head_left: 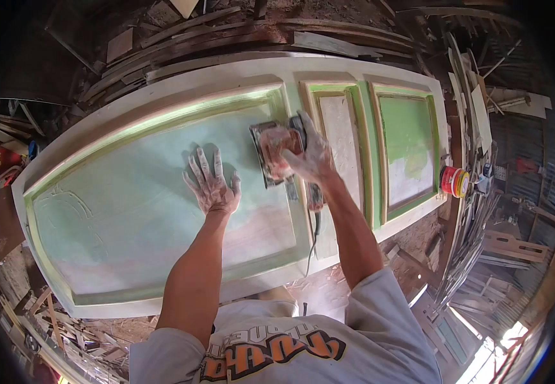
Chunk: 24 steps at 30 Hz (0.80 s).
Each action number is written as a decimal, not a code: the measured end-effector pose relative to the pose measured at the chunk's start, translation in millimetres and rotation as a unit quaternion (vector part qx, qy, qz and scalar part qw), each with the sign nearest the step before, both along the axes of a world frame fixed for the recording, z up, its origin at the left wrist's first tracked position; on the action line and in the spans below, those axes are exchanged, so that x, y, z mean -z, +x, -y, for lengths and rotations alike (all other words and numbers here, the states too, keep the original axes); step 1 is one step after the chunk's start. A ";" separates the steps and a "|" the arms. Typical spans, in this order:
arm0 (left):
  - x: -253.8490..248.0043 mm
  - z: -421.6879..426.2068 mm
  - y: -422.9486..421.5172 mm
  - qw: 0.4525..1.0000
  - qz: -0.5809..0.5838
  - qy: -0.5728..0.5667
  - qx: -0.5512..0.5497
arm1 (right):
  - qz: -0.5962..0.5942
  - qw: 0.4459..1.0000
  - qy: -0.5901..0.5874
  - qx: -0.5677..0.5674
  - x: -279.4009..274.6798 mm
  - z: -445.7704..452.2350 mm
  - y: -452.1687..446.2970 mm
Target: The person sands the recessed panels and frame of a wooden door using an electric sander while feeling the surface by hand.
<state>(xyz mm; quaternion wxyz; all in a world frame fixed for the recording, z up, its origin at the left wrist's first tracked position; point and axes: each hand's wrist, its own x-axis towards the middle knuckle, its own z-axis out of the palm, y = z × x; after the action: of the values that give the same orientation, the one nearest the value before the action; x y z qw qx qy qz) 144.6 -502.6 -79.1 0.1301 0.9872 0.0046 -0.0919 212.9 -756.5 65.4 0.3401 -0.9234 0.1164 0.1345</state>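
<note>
A panelled wooden door [298,238] lies across the view, its panels and mouldings coated in patchy green and whitish filler. Over the large left panel [130,192], my left hand [215,185] is spread with fingers apart and dusted white; whether it presses on the surface I cannot tell. My right hand [313,153], also dusty, grips a red electric sander [276,150] near the right end of that panel. The sander is tilted, and its power cord [316,237] trails down toward my body.
Scrap boards [226,38] are stacked behind the door. A red and yellow tin [454,182] stands at the door's right edge. Long timber strips [466,224] lean at right, and wood offcuts [53,320] litter the lower left.
</note>
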 end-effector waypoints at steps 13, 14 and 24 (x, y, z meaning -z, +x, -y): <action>-1.8 1.3 1.4 1.000 -0.003 0.001 -0.002 | 0.040 0.999 0.008 0.017 14.8 -1.3 63.5; -1.1 0.7 0.9 1.000 0.001 0.000 -0.001 | 0.063 0.998 0.010 0.011 16.3 -1.2 67.9; -6.5 1.2 4.4 0.999 -0.042 0.029 0.002 | 0.048 0.999 -0.009 -0.001 24.7 9.3 -51.8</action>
<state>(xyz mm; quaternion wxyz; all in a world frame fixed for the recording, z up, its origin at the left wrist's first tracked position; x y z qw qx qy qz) 149.0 -503.9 -72.5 0.1010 0.9859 0.0108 -0.1333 161.0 -765.8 40.8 0.3365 -0.9321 0.1002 0.0893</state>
